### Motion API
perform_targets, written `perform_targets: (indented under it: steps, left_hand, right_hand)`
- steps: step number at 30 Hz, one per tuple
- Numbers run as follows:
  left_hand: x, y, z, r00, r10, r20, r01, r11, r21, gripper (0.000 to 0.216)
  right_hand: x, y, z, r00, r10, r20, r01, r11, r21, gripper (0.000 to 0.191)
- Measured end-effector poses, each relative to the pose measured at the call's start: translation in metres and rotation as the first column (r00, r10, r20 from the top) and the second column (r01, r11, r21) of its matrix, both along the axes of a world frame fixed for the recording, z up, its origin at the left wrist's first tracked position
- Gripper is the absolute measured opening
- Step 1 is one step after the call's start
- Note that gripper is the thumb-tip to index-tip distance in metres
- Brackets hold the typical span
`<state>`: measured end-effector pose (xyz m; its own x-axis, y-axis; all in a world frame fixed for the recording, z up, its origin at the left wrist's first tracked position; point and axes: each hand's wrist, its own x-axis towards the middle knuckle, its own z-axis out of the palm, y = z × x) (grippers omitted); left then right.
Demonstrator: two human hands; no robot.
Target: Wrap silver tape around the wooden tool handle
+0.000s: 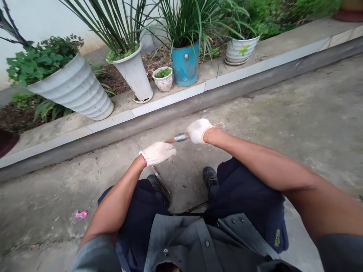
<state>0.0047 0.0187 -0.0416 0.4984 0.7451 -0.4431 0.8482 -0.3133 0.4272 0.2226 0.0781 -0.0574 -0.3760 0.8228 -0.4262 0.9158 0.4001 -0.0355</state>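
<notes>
A wooden stick (169, 140) with a band of silvery wire (180, 137) wound around it is held slanting in front of me, above the concrete. My right hand (197, 130), in a white knit glove, is closed around it to the right of the wire, and the stick's far end pokes out past the wrist. My left hand (159, 152), gloved the same way, is closed at the stick's left end, which disappears behind the fingers. A second stick (161, 180) with a metallic band lies by my left shoe.
A raised concrete ledge (170, 102) crosses ahead. On it stand a ribbed white planter (81, 90), a tall white pot (134, 75), a small pot (164, 84), a blue bucket (185, 66) and a white bowl pot (241, 50). A pink object (81, 214) lies at the left.
</notes>
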Motion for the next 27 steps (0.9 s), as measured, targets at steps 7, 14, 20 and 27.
perform_targets:
  steps: [7, 14, 20, 27]
  left_hand:
    - [-0.006, 0.003, 0.008, 0.988, 0.12, 0.092, -0.126, 0.991, 0.054, 0.043]
    - [-0.014, 0.009, 0.002, 0.984, 0.137, 0.116, -0.144, 0.988, 0.05, 0.045]
    - [-0.018, 0.021, -0.007, 0.991, 0.064, 0.118, -0.074, 0.994, 0.085, 0.035]
    - [-0.001, 0.007, 0.004, 1.0, 0.011, 0.019, -0.012, 0.998, 0.064, 0.043]
  right_hand:
    - [0.004, 0.004, 0.028, 0.985, 0.008, -0.174, 0.008, 0.996, 0.091, 0.043]
    - [0.028, -0.017, 0.056, 0.811, -0.032, -0.585, -0.116, 0.97, -0.214, 0.042]
    - [0.029, -0.033, 0.05, 0.886, 0.123, -0.447, -0.376, 0.755, -0.538, 0.035]
    - [0.002, -0.03, 0.006, 0.972, 0.228, 0.058, -0.212, 0.957, -0.199, 0.022]
